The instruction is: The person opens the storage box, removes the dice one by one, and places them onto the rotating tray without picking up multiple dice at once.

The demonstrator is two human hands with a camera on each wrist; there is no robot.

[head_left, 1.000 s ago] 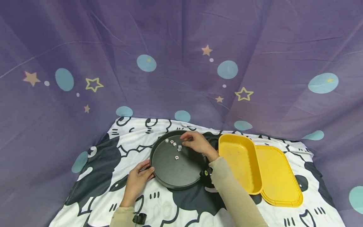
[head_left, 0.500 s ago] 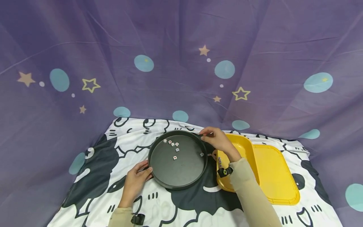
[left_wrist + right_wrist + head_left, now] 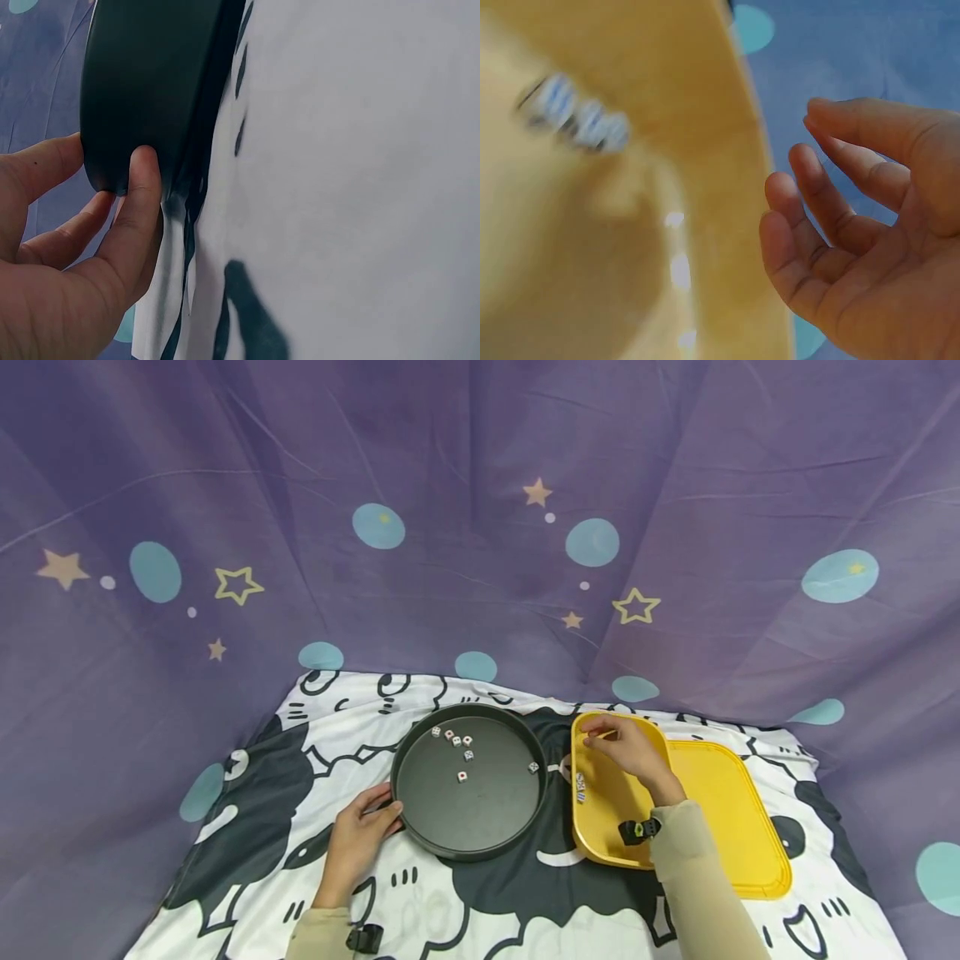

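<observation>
My left hand [image 3: 354, 847] grips the left edge of a dark grey round pan [image 3: 472, 835]. In the left wrist view, the fingers [image 3: 141, 191] and thumb lie against the pan's outer wall [image 3: 150, 82]. Inside the pan are several small white dice, most at the upper left, such as one die [image 3: 462, 777], plus a lone die [image 3: 533, 767] by the right wall. Over the yellow bin [image 3: 615, 852] is my right hand [image 3: 626, 747], its fingers loosely curved with nothing visible between them. More dice [image 3: 581, 787] sit in a row along the bin's left inner wall.
A yellow lid or shallow tray [image 3: 738, 827] lies partly beside the bin on its right. Everything stands on a black-and-white cartoon cloth [image 3: 420, 902]. A purple curtain [image 3: 465, 568] with stars and blue ovals hangs behind.
My right hand has moved from above the pan rightward to above the yellow bin. One die in the pan's upper cluster has shifted slightly. My left hand stays on the pan.
</observation>
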